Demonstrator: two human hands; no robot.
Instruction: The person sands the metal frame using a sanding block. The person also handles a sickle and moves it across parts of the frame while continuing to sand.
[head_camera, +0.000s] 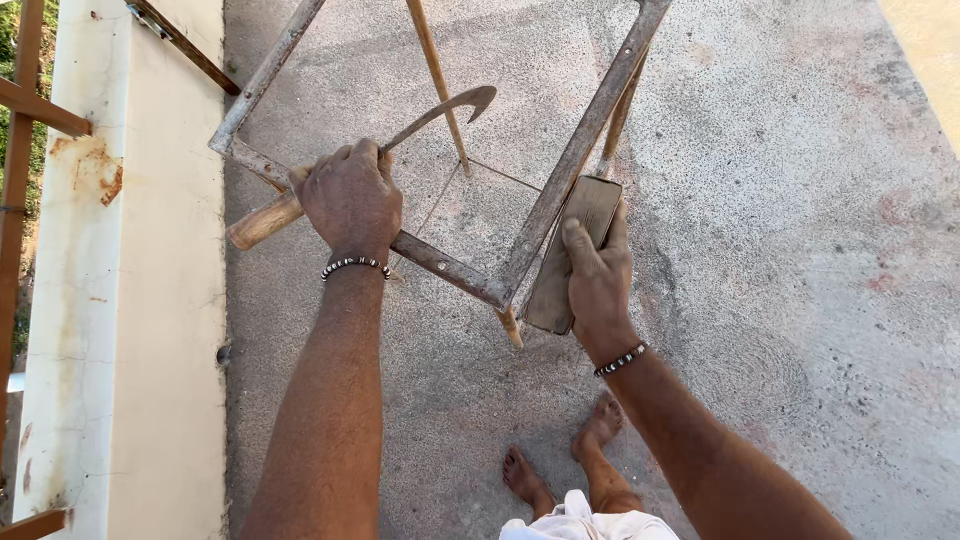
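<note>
Here, looking down from the head camera, I see my left hand (350, 200) closed tight around the pale wooden handle of a curved, hooked metal sickle (440, 110). The handle end sticks out to the left of the fist, and the dark blade arcs up and to the right, its tip hanging inside the open frame. The fist sits right over the near-left bar of a rusty square angle-iron frame (560, 180), which stands on thin legs on the grey speckled concrete floor (800, 250).

My right hand (598, 270) grips a flat, rectangular brown sharpening block (570, 250), fingers wrapped round its right edge and thumb laid along its face. The block lies lengthwise against the frame's right bar, just beside the near corner.

Both wrists wear a black-and-white beaded bracelet (355, 265). My bare feet (560, 455) stand on the concrete below the near corner. A cream-painted parapet wall (130, 300) with rust stains runs along the floor's left edge.
</note>
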